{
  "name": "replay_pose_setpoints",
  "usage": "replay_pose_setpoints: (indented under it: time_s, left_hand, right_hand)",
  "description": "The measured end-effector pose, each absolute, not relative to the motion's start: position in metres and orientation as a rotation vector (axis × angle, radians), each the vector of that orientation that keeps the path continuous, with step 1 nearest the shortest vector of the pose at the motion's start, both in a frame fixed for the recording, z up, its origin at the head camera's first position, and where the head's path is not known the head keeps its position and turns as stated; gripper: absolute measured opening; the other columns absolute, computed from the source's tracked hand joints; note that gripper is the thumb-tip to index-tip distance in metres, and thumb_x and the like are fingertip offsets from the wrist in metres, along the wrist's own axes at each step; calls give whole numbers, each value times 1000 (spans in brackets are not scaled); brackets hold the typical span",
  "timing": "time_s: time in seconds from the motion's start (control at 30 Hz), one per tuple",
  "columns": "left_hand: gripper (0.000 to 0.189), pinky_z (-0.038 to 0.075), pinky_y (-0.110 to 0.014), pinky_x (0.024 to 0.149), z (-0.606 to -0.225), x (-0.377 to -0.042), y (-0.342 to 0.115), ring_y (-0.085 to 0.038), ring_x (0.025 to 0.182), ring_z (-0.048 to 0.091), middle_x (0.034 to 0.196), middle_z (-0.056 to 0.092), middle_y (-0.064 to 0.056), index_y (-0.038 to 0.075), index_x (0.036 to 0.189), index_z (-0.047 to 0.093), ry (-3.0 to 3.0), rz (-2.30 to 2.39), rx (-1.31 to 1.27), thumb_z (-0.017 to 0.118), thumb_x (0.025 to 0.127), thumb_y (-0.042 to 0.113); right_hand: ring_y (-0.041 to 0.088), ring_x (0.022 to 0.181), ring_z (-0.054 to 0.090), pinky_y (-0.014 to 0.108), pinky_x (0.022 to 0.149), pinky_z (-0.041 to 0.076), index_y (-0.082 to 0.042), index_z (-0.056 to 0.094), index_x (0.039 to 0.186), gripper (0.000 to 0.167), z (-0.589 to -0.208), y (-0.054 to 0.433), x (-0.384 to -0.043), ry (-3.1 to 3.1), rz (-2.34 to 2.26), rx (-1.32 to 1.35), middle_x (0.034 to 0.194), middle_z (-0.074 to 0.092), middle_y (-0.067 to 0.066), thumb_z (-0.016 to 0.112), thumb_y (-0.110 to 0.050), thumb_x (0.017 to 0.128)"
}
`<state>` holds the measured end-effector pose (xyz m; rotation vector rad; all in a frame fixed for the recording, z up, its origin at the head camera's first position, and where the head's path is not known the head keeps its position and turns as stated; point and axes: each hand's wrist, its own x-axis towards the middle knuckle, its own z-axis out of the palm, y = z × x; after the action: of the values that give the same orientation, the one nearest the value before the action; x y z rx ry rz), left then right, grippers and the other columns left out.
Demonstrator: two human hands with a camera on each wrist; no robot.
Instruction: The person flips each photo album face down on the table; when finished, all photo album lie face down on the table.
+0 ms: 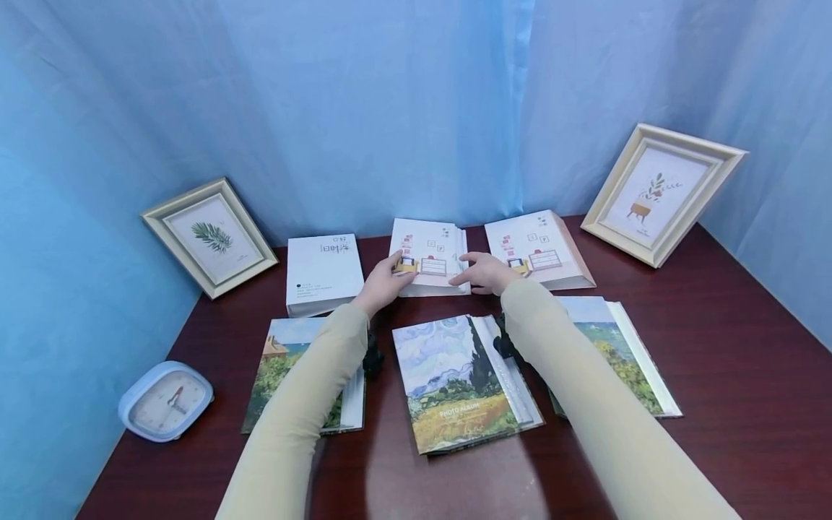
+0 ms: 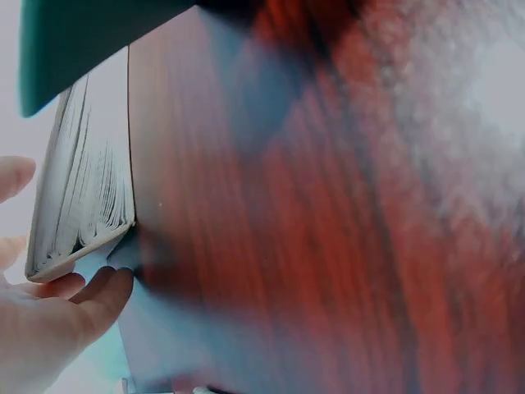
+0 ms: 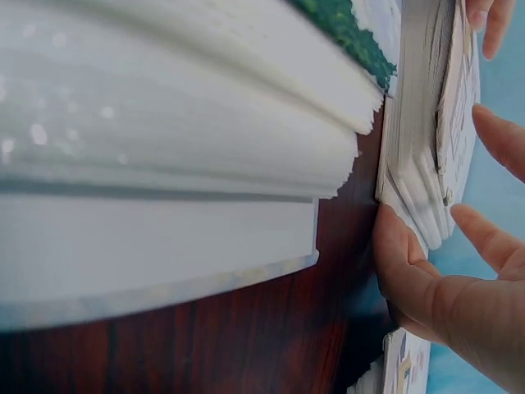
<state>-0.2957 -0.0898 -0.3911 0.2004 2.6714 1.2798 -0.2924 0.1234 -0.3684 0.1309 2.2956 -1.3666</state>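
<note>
At the back middle of the table lies a thick white photo album [image 1: 425, 242] with small furniture drawings on its cover. My left hand [image 1: 386, 280] grips its left side, thumb over the cover; in the left wrist view, the fingers [image 2: 102, 300] curl below its edge [image 2: 90, 180]. At the right side, my right hand [image 1: 487, 273] holds the page edge, with thumb and forefinger over the cover. From the right wrist view, other fingers [image 3: 410, 271] reach under the loose pages [image 3: 418, 123]. The forefinger's contact with the cover is unclear.
White albums flank it on the left [image 1: 325, 271] and right [image 1: 539, 249]. In front lie painted-cover albums at left [image 1: 279, 368], middle [image 1: 448, 383] and right [image 1: 611, 354]. Leaf [image 1: 211, 238] and plant [image 1: 663, 195] picture frames stand behind; a blue clock [image 1: 166, 401] sits front left.
</note>
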Motion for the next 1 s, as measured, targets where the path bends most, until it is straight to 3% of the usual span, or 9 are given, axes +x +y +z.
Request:
replay_pose_setpoints:
  time_s: [0.47,0.7,1.0]
  left_hand:
    - [66,30,-42,112,-389,-293,-86,-26,132,41,150,37,-11,16,151,26,2633,1394,123,59,94,29]
    - [66,39,-37,106,-393,-295,-94,-23,127,47,149,38,-9,17,152,24,2511,1591,188,58,95,17]
    - [67,47,-36,95,-388,-297,-96,-21,122,50,146,43,-6,25,151,26,2333,1739,97,60,94,18]
  right_hand:
    - [31,134,36,43,106,39,-8,26,150,70,-368,123,-292,2262,-1426,127,155,20,17,62,-10,90]
    - [31,133,38,42,105,40,-9,27,150,70,-370,124,-293,2254,-1431,142,155,21,17,63,-10,90]
    - [30,128,40,41,104,42,-10,28,150,69,-367,123,-292,2293,-1389,135,155,21,17,63,-12,90]
